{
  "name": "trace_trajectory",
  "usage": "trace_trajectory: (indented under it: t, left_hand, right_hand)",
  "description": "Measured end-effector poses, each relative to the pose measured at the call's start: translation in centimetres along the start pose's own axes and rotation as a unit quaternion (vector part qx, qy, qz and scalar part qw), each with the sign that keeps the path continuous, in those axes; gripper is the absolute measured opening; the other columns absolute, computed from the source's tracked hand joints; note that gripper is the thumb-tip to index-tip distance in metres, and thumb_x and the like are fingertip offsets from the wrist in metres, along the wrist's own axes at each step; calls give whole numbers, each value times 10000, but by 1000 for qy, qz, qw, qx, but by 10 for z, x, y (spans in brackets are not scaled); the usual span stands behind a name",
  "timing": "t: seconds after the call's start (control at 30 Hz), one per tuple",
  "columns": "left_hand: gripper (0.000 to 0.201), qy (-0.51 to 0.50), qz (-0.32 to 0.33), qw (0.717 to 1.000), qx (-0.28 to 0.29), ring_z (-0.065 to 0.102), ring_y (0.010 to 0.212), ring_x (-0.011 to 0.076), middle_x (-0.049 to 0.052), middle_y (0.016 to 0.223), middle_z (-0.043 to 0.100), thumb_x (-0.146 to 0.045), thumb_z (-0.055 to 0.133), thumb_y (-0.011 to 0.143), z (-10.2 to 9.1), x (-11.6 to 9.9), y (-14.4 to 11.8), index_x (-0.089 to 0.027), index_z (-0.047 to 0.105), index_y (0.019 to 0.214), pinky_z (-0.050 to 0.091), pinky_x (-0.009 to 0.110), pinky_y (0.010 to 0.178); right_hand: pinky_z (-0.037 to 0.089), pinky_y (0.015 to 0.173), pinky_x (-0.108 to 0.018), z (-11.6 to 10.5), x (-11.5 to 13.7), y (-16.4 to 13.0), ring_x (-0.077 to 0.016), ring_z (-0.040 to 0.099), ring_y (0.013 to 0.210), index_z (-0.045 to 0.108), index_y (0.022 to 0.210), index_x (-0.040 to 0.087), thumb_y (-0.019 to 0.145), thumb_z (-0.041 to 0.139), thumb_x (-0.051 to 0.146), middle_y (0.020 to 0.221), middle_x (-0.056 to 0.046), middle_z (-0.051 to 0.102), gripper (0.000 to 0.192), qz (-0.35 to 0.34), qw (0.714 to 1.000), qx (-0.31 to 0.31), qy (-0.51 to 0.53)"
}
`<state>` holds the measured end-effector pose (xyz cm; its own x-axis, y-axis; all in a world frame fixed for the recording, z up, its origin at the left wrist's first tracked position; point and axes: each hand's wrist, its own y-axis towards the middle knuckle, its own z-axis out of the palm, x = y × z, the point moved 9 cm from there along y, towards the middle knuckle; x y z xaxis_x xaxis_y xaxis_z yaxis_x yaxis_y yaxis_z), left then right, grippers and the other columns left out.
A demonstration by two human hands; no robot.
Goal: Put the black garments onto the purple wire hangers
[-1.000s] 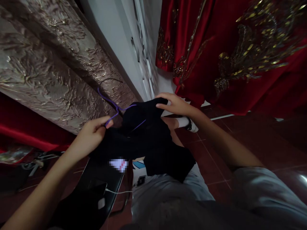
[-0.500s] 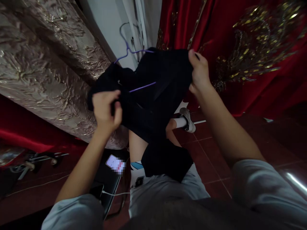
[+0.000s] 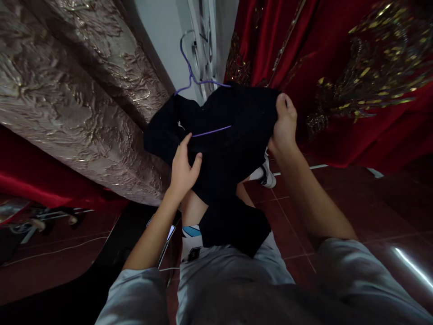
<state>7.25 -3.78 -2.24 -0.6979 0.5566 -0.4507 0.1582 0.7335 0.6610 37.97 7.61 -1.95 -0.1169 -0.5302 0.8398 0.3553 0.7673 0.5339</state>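
A black shirt (image 3: 223, 162) hangs on a purple wire hanger (image 3: 191, 76) in front of me, its lower part draped over my lap. The hanger's bottom bar shows through the shirt's opening. My right hand (image 3: 284, 124) grips the upper right edge of the shirt, thumb on top. Against the front of the shirt, near the left end of that bar, lies my left hand (image 3: 184, 169), its fingers stretched and its thumb apart.
A shiny beige textured cloth (image 3: 101, 104) drapes at left. Red curtains (image 3: 338, 58) with gold sequins hang at right. Behind the hanger stands a white metal frame (image 3: 204, 36). A phone (image 3: 171, 234) lies beside my left forearm, on a dark surface. Red tiles (image 3: 291, 216) cover the floor.
My left hand has moved right and down across the shirt and its fingers have straightened. The shirt and hanger sit slightly lower and further right, with my right hand still gripping the edge.
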Motion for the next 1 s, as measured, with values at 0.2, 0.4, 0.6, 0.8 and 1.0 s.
trace_trajectory:
  t: [0.2,0.4,0.6,0.8,1.0]
  left_hand:
    - [510,-21,37,997,-70,520,1418,293,141,1518,549,-393,539,1029,-5,-22,12,-218,464,1502,399,489,1207]
    - [375,-81,-2,994,-69,618,1295,248,97,1381,668,-289,551,1032,7,-28,-8,-221,600,1397,459,443,1143]
    - [264,-194,-112,961,-160,666,930,170,54,1117,716,-272,625,1004,11,-9,-42,-266,719,1251,548,324,854]
    - [163,-336,-188,894,-228,495,626,65,12,889,609,-236,709,947,31,-20,-64,-221,750,1104,459,182,589]
    - [49,-358,-155,902,-186,545,726,90,17,869,555,-204,709,939,30,-48,-62,-194,757,942,490,176,619]
  right_hand:
    - [525,988,-364,-23,40,5,-200,639,1049,568,1033,243,983,507,599,1131,-90,681,365,-13,994,-32,103]
    - [542,957,-392,-47,21,-40,-190,648,946,597,934,235,944,633,491,986,-46,659,258,57,979,-81,178]
    - [480,1050,-411,-60,49,-88,-209,610,1191,606,1103,223,917,629,347,1176,-59,621,224,-47,980,-195,-6]
    - [487,740,-283,-1,20,-175,-137,568,738,555,814,198,936,628,494,776,-4,565,328,109,991,-67,-29]
    - [454,626,-232,77,-5,-204,-111,546,667,551,856,194,973,564,522,736,16,565,349,217,959,161,82]
